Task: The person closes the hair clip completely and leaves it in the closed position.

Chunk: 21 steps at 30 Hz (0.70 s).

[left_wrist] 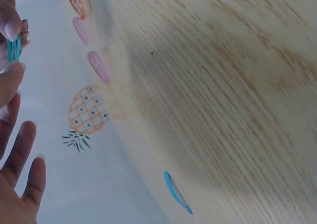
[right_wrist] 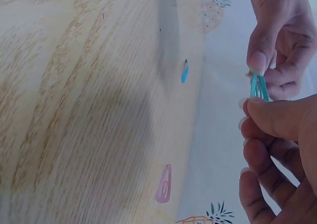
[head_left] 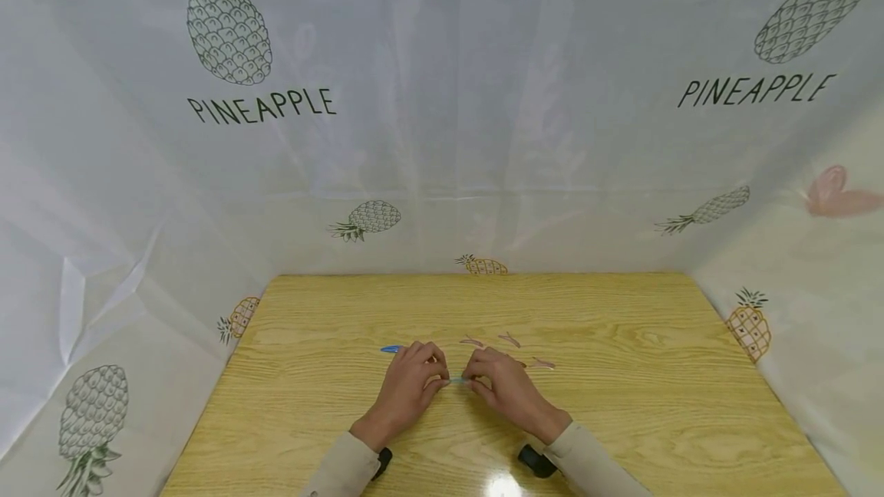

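A teal snap hair clip (head_left: 458,380) is stretched between my two hands above the table. My left hand (head_left: 410,378) pinches one end between thumb and fingers, and my right hand (head_left: 507,386) pinches the other. In the right wrist view the arms of the teal clip (right_wrist: 259,87) are spread apart in a narrow V. On the table beyond my left hand lies a blue hair clip (head_left: 390,349). Beyond my right hand are several pinkish clips, among them one pink clip (head_left: 509,340) and another pink clip (head_left: 542,363). An orange-brown clip (left_wrist: 77,5) shows in the left wrist view.
The wooden table (head_left: 311,390) is bordered at the back and sides by a white cloth (head_left: 483,136) printed with pineapples. Dark wrist bands, one of them a black strap (head_left: 536,461), sit at both sleeves near the front. A light reflection shines on the table's front part.
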Available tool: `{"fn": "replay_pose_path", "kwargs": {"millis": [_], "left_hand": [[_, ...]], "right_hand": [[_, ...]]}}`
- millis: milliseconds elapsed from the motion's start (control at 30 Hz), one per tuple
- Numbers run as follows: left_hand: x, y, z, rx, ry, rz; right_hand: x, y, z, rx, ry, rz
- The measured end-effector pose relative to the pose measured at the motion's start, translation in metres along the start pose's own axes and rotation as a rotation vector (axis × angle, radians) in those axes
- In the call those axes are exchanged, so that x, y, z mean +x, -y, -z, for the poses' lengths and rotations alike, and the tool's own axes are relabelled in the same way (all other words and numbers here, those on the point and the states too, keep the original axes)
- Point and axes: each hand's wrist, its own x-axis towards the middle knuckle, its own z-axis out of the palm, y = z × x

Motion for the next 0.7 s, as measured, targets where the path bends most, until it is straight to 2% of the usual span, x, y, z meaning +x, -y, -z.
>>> {"fn": "replay_pose_path", "kwargs": {"millis": [167,467,633,700], "left_hand": [[-0.002,0.003,0.000,-0.034,-0.012,-0.032],[-0.004,0.008,0.002,-0.106,0.050,-0.064],[-0.007,0.014,0.002,-0.147,0.060,-0.050],[-0.008,0.015,0.001,-0.161,0.071,-0.026]], "right_hand": [[0.000,-0.001,0.002,0.022,0.023,0.032],[-0.001,-0.004,0.005,0.056,0.070,0.089],[-0.002,-0.003,0.002,0.071,0.055,0.096],[-0.003,-0.002,0.000,0.059,0.036,0.102]]}}
